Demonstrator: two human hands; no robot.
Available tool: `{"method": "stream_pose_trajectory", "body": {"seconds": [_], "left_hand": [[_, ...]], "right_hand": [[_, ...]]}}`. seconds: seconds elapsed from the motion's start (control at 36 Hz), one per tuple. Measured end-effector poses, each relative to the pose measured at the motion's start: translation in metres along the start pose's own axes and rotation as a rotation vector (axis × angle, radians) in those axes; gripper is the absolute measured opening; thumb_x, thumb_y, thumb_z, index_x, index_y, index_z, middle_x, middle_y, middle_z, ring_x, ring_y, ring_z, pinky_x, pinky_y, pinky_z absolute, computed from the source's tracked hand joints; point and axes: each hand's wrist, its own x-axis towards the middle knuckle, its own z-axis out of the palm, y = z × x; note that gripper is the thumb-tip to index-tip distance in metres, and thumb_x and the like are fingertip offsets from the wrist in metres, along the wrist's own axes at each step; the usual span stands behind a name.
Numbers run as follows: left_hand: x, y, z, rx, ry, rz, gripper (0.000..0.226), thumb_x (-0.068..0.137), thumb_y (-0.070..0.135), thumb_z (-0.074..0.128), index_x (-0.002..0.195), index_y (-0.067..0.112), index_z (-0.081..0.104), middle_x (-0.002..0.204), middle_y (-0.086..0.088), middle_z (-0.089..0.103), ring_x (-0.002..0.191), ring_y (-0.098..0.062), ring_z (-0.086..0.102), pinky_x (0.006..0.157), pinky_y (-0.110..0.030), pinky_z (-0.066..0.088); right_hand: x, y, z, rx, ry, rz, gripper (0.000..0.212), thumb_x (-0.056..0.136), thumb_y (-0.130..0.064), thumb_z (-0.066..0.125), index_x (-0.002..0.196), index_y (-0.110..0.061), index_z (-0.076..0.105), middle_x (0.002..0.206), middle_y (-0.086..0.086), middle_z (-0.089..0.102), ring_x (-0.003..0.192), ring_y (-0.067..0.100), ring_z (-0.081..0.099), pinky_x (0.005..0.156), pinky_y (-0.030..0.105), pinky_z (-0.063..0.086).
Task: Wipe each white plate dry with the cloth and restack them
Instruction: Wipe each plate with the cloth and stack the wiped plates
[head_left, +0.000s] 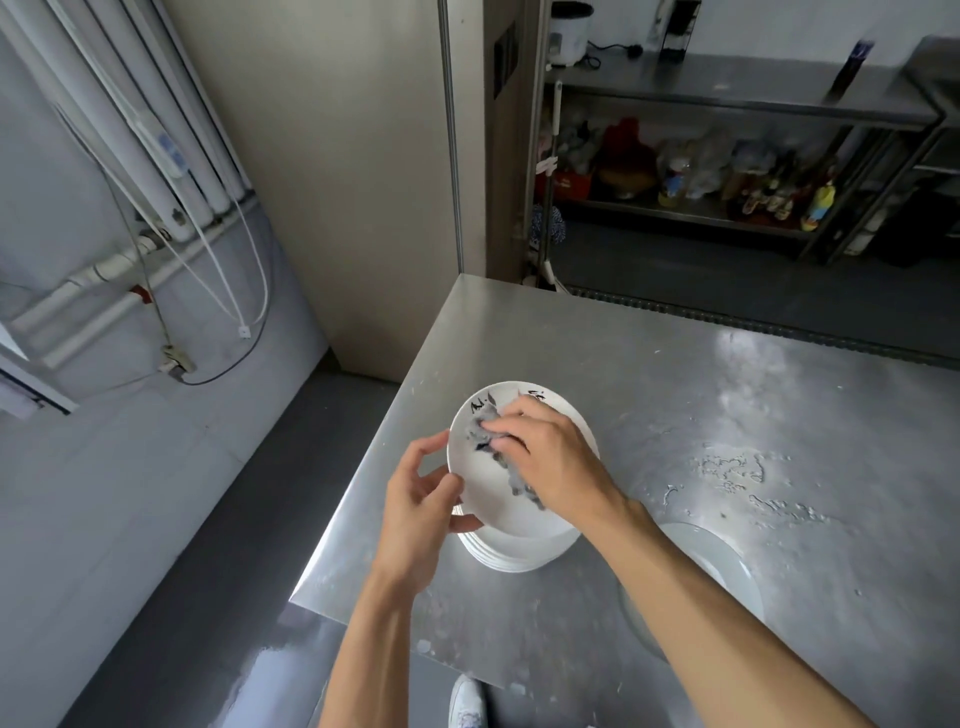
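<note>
Well, left hand (421, 499) grips plate (511, 512), right hand (545, 452) clutches cloth (480, 423), above wet steel table (727, 389).

Steel table (675, 374), grey floor (156, 545), wall pipes (104, 130)
</note>
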Motion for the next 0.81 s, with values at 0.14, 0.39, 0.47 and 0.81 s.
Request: {"method": "stream_pose_trajectory", "body": {"seconds": [0.14, 0.39, 0.47, 0.81], "left_hand": [[0.006, 0.001, -0.008, -0.097, 0.159, -0.023, 0.040, 0.100, -0.004, 0.048, 0.127, 0.023, 0.059, 0.100, -0.029, 0.072, 0.095, -0.043, 0.074, 0.069, -0.040, 0.065], [0.013, 0.005, -0.018, -0.318, 0.355, -0.036, 0.036, 0.098, -0.001, 0.060, 0.128, 0.017, 0.051, 0.114, -0.013, 0.075, 0.089, -0.030, 0.079, 0.066, -0.031, 0.064], [0.012, 0.006, -0.016, -0.349, 0.344, -0.044, 0.036, 0.097, -0.002, 0.059, 0.126, 0.017, 0.050, 0.118, -0.022, 0.072, 0.083, -0.028, 0.079, 0.066, -0.031, 0.063], [0.007, 0.011, -0.001, -0.230, 0.211, -0.084, 0.029, 0.095, -0.001, 0.054, 0.119, 0.015, 0.052, 0.105, -0.034, 0.073, 0.089, -0.041, 0.076, 0.069, -0.028, 0.063]], "right_hand": [[-0.011, 0.017, -0.017, 0.088, 0.354, 0.132, 0.016, 0.094, 0.002, 0.064, 0.105, -0.006, 0.073, 0.105, 0.000, 0.059, 0.085, 0.003, 0.060, 0.079, 0.016, 0.049], [-0.037, 0.024, -0.018, -0.120, 0.201, 0.020, 0.052, 0.086, 0.005, 0.063, 0.133, -0.019, 0.063, 0.118, 0.004, 0.050, 0.088, 0.018, 0.057, 0.078, 0.034, 0.054], [-0.042, 0.020, -0.006, -0.157, 0.158, -0.004, 0.057, 0.085, 0.004, 0.065, 0.136, -0.021, 0.063, 0.117, 0.006, 0.053, 0.087, 0.021, 0.057, 0.073, 0.038, 0.056], [-0.048, 0.021, 0.007, -0.311, 0.271, -0.167, 0.024, 0.072, 0.010, 0.077, 0.087, -0.007, 0.071, 0.097, 0.008, 0.066, 0.078, 0.029, 0.061, 0.051, 0.039, 0.054]]}}
